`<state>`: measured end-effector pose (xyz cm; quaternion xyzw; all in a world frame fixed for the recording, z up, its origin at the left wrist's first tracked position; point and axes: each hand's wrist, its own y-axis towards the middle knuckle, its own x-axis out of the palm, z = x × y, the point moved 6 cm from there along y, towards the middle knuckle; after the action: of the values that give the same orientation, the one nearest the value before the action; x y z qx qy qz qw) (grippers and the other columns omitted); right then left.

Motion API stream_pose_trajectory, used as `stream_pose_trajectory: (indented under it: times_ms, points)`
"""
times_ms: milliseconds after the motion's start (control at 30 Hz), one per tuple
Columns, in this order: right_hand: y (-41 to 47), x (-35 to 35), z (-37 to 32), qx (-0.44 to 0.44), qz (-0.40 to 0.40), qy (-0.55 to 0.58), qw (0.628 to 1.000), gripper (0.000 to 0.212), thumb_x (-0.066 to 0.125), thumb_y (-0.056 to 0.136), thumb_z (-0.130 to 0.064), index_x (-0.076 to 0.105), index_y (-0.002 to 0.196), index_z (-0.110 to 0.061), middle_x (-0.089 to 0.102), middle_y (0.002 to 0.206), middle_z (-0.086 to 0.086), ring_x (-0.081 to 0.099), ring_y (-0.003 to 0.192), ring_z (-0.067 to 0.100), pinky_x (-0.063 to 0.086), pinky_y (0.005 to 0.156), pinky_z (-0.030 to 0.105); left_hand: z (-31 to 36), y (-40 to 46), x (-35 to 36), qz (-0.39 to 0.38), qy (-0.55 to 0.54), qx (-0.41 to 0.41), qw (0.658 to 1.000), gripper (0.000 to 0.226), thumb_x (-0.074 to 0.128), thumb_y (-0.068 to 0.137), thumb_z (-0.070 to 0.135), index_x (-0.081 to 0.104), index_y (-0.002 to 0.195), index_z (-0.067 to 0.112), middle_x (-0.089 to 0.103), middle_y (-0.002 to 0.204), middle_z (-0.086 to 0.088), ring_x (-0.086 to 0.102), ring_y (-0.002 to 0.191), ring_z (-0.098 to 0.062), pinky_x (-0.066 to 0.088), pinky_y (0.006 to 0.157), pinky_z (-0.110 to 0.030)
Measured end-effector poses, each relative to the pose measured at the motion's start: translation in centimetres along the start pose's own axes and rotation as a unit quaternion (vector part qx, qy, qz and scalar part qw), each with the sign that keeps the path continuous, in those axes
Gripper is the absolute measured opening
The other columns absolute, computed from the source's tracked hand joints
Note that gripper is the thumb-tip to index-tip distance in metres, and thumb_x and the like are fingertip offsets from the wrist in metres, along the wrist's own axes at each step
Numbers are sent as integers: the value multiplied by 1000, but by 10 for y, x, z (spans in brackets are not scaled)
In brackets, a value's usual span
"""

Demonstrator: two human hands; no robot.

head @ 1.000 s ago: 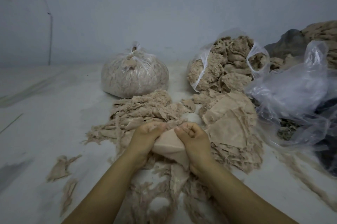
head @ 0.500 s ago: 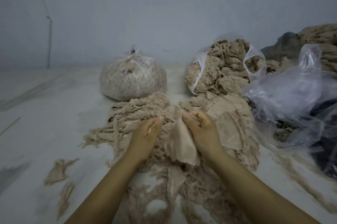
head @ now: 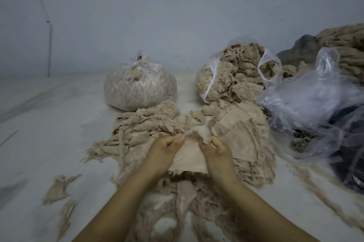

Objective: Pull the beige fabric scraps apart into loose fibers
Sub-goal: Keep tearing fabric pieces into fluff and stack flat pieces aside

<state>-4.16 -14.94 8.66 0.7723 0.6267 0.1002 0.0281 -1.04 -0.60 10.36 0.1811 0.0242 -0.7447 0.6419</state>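
Beyond both hands, a pale surface (head: 49, 123) runs back to a plain grey-blue wall (head: 137, 15), with a tied bag (head: 140, 88) of fibers ahead of the left hand (head: 163, 151) and an open bag (head: 239, 76) of scraps ahead of the right hand (head: 215, 150). Further right, crumpled clear plastic (head: 307, 99) hides a dark heap that is hard to make out and cut off at the edge. Between the hands, a beige fabric scrap (head: 189, 158) hangs, its top edge pinched by each hand's curled fingers, above loose fibers (head: 177, 202) lying nearer the forearms.
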Motion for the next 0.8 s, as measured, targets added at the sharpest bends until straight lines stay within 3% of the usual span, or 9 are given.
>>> stream_pose_trajectory:
  times_ms: [67, 133, 200, 267, 400, 500, 600, 700, 800]
  points:
    - [0, -1, -2, -17, 5, -1, 1000, 34, 57, 95, -19, 61, 63, -28, 56, 61, 2, 48, 56, 18, 37, 50, 26, -3, 0, -5, 10, -7, -18, 1000, 46, 51, 96, 33, 59, 71, -5, 46, 65, -10, 42, 62, -19, 33, 61, -30]
    - [3, -3, 0, -13, 16, 4, 1000, 33, 58, 95, -21, 60, 62, -26, 55, 58, 0, 48, 53, 17, 36, 47, 23, -7, 0, -9, 26, -2, -33, 999, 52, 49, 96, 37, 61, 76, -10, 55, 68, -16, 49, 66, -18, 39, 63, -26]
    - [8, -12, 2, 2, 44, 8, 999, 37, 58, 95, -25, 55, 57, -26, 48, 52, -3, 42, 48, 14, 31, 43, 21, -10, 0, -14, 44, 4, -36, 998, 46, 51, 95, 36, 57, 64, 2, 54, 56, -6, 47, 55, -11, 39, 53, -22]
    - [15, -29, 3, 21, 84, 7, 996, 40, 58, 94, -26, 51, 55, -25, 45, 52, -4, 40, 48, 13, 30, 45, 22, -15, 1, -23, 67, 9, -44, 997, 43, 57, 92, 33, 45, 55, 14, 37, 41, 8, 31, 39, -5, 29, 41, -19]
    - [29, -60, -5, 41, 128, -42, 990, 38, 57, 94, -24, 44, 59, -22, 41, 53, 0, 38, 51, 17, 29, 49, 27, -27, 0, -34, 51, 33, -62, 996, 42, 59, 92, 32, 45, 58, 11, 32, 39, 9, 28, 35, -7, 31, 42, -19]
    - [29, -57, -8, 57, 86, -55, 993, 34, 57, 94, -22, 48, 62, -18, 42, 51, 0, 36, 45, 14, 26, 42, 21, -25, -1, -16, 9, 16, -70, 997, 35, 49, 96, 35, 63, 78, 10, 57, 58, 3, 46, 46, -7, 40, 49, -23]
    - [22, -29, -14, 55, -5, -13, 998, 25, 57, 95, -21, 58, 71, -13, 54, 60, 6, 49, 52, 15, 35, 45, 21, -14, 2, 13, -14, -61, -82, 995, 30, 43, 98, 37, 64, 100, 15, 69, 87, -5, 55, 52, -6, 45, 49, -21]
    - [22, -18, -25, 18, -34, 6, 999, 26, 54, 97, -20, 61, 74, -8, 60, 58, 1, 54, 51, 9, 41, 47, 21, -6, 3, 38, -59, -138, -89, 985, 24, 51, 96, 34, 63, 92, 13, 63, 66, -7, 49, 46, -12, 39, 43, -23]
    - [30, -47, -26, 9, 70, -67, 995, 36, 57, 95, -26, 57, 62, -12, 52, 56, -1, 47, 51, 11, 34, 49, 23, -7, 9, 28, 12, -101, -71, 992, 17, 57, 94, 20, 63, 83, 8, 53, 55, 1, 45, 43, -7, 34, 43, -20]
